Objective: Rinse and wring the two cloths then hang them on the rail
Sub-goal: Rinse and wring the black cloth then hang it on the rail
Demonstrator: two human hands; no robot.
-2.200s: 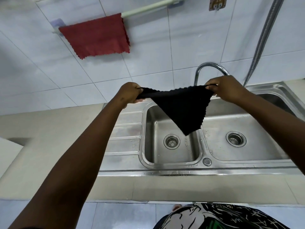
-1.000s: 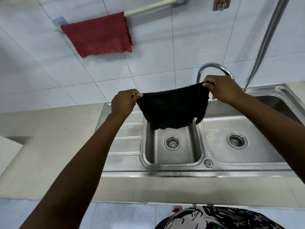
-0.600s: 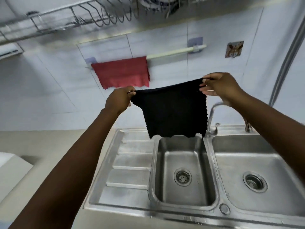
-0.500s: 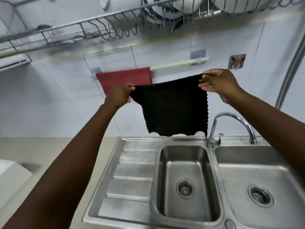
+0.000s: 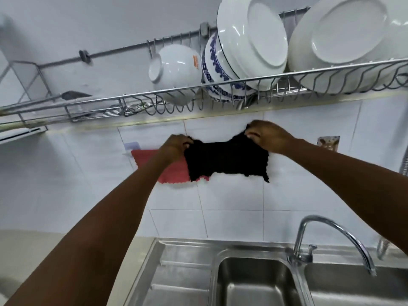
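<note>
A black cloth point(image 5: 227, 161) is spread against the tiled wall at rail height, stretched between both hands. My left hand point(image 5: 176, 145) grips its upper left corner and my right hand point(image 5: 268, 136) grips its upper right corner. A red cloth point(image 5: 172, 171) hangs on the rail just to the left, partly hidden behind my left forearm and the black cloth. The rail itself is almost fully covered; only its left wall bracket point(image 5: 130, 147) shows.
A wire dish rack point(image 5: 220, 93) with white plates point(image 5: 254, 38) and a bowl point(image 5: 174, 71) hangs just above my hands. Below are the double steel sink point(image 5: 256, 281) and curved tap point(image 5: 331, 237). A wall hook plate point(image 5: 327, 142) sits at right.
Both hands have lifted the black cloth from over the sink up to the rail beside the red cloth. The view has tilted upward, bringing the dish rack into sight.
</note>
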